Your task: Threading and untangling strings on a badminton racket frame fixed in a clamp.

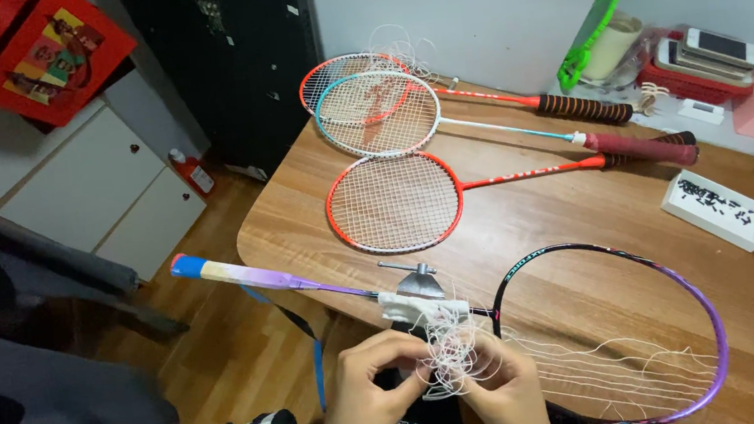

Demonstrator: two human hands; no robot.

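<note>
My left hand (366, 395) and right hand (502, 392) had fingers pinched shut on the tangled white string (448, 351) beside the purple racket (605, 328) lying on the surface (533, 226), best teased apart gently without yanking.

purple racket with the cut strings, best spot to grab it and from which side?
Grip the purple racket by its taped handle, coming from the left. The handle juts off the table edge, free all round. The head is full of loose string, where both hands are bunched.
</note>
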